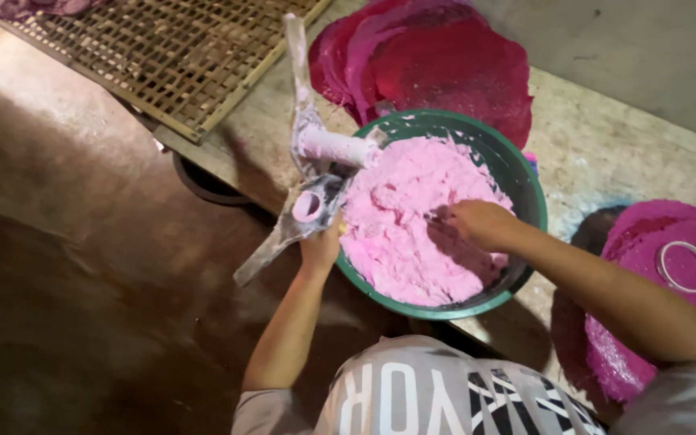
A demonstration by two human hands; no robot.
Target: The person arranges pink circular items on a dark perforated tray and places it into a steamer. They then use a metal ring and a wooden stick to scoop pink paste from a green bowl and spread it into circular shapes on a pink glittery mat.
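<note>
The right hand (477, 223) is reaching into the green bowl (525, 181), its fingers pressing down into the pink dough (404, 217). The fingertips are sinking into the mass, so I cannot tell whether they are clenched on a lump or lying loose. The dough is filling most of the bowl, heaped higher to the left of these fingers and lower just under the wrist.

The left hand (320, 246) is gripping the metal press (308, 161) at the bowl's left rim. Its fingers are curling around the lower part of the tool, grasping it firmly. Just above these fingers a short open tube of the press is showing a pink inside, and a little beyond it a dough-smeared cylinder is lying crosswise, its end pointing over the dough. A long handle is rising away from the fingers toward the top of the view, and a second one is slanting down past the wrist to the lower left.

The bowl is sitting on a stone worktop (598, 145). Beyond the bowl, well past both hands, dark pink round mats (445, 64) are lying stacked and overlapping. To the right of the right forearm another pink mat (654, 274) is lying flat, with a metal ring (685, 267) resting on it. Far up and left of the left fingers a bamboo lattice tray (163, 56) is resting at the worktop's edge.
</note>
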